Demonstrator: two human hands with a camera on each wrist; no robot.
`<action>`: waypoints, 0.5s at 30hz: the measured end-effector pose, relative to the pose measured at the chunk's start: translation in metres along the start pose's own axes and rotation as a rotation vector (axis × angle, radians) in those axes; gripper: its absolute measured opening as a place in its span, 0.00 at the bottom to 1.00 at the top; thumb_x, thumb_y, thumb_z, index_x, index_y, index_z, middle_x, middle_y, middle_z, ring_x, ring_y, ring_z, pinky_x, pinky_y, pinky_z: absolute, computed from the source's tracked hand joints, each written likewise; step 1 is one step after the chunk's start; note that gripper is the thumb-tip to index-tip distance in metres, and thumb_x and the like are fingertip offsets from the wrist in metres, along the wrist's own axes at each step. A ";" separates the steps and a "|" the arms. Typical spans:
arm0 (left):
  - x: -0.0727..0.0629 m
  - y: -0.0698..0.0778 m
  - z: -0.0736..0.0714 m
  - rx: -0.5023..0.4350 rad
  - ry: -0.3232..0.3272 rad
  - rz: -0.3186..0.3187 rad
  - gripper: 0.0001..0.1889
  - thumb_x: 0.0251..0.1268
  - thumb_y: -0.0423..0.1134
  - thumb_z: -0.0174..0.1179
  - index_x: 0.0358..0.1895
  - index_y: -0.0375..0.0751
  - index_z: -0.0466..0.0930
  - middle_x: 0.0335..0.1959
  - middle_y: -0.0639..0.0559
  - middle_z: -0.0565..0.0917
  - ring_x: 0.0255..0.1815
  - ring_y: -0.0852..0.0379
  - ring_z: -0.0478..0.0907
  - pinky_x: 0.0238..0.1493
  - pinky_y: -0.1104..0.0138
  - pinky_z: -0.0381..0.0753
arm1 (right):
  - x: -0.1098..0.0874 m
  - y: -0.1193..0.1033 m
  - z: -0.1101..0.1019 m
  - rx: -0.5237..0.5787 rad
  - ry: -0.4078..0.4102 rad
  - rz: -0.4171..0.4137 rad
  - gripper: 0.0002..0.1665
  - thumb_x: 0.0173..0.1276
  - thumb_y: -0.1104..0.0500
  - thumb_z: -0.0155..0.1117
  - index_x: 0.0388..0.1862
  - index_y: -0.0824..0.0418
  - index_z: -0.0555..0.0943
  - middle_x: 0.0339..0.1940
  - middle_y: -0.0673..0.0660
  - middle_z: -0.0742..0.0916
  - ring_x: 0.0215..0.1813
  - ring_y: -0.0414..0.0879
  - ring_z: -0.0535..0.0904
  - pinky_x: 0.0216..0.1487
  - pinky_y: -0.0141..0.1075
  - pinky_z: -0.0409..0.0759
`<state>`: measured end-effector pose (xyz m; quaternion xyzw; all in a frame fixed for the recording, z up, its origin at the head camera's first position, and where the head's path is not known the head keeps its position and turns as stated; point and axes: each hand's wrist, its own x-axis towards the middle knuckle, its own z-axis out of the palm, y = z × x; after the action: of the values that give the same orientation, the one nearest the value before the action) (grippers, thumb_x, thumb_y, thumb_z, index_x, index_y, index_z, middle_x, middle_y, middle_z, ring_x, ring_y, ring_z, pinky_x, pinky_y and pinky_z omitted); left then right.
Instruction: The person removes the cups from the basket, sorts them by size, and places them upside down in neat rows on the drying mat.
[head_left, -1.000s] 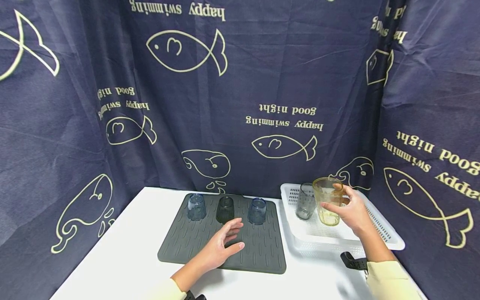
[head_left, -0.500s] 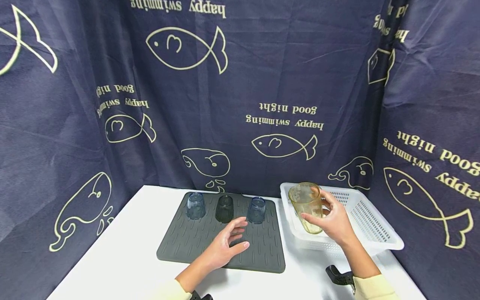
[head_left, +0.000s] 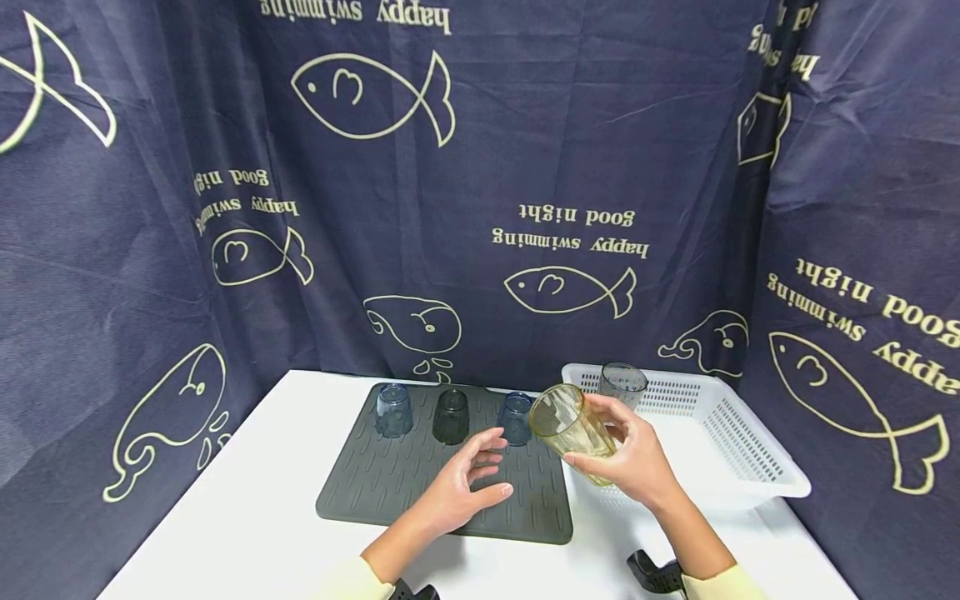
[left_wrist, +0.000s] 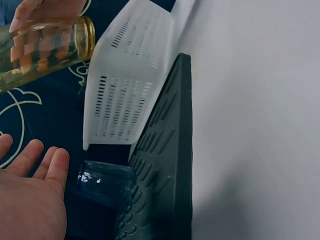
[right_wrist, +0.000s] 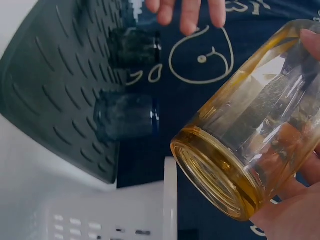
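My right hand [head_left: 633,454] grips a tall amber glass [head_left: 573,429] round its side. The glass is tilted, its mouth leaning left, near the right edge of the dark grey drying mat [head_left: 517,512]. In the right wrist view its thick base [right_wrist: 220,172] faces the camera. My left hand [head_left: 457,487] hovers over the mat with fingers apart, holding nothing. Upside down along the mat's back stand a blue glass [head_left: 393,412], a dark grey glass [head_left: 451,418] and another blue glass [head_left: 515,421], partly behind the amber glass.
A white perforated basket [head_left: 750,454] stands on the white table [head_left: 255,500] to the right of the mat. Inside it, at the back left, is a clear greyish glass [head_left: 624,383]. A navy curtain [head_left: 480,183] with fish prints encloses the back and sides.
My right hand has carried the amber glass left, out of the basket towards the mat, tilting it on the way. The left hand has shifted slightly right.
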<state>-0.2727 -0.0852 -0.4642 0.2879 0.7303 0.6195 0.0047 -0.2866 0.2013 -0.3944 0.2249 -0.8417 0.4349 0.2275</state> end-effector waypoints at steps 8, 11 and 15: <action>0.001 0.002 0.000 0.002 0.016 0.025 0.40 0.67 0.38 0.67 0.79 0.46 0.58 0.72 0.40 0.70 0.70 0.42 0.72 0.73 0.55 0.73 | -0.006 -0.002 0.012 0.035 -0.091 -0.077 0.48 0.41 0.53 0.91 0.64 0.54 0.80 0.54 0.50 0.88 0.52 0.33 0.81 0.49 0.32 0.83; 0.002 0.002 -0.001 0.001 0.019 0.024 0.41 0.66 0.39 0.68 0.79 0.44 0.58 0.72 0.39 0.70 0.70 0.39 0.72 0.73 0.54 0.73 | -0.008 -0.004 0.017 0.030 -0.122 -0.102 0.47 0.42 0.50 0.91 0.64 0.51 0.80 0.56 0.48 0.88 0.53 0.34 0.82 0.50 0.33 0.84; 0.002 0.002 -0.002 -0.008 0.018 0.026 0.42 0.64 0.39 0.70 0.79 0.44 0.58 0.72 0.40 0.71 0.70 0.40 0.72 0.73 0.56 0.74 | -0.010 -0.005 0.023 0.024 -0.147 -0.143 0.45 0.43 0.48 0.90 0.63 0.48 0.81 0.55 0.46 0.87 0.50 0.36 0.82 0.48 0.34 0.84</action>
<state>-0.2741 -0.0860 -0.4614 0.2919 0.7239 0.6250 -0.0088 -0.2803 0.1814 -0.4091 0.3185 -0.8326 0.4101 0.1926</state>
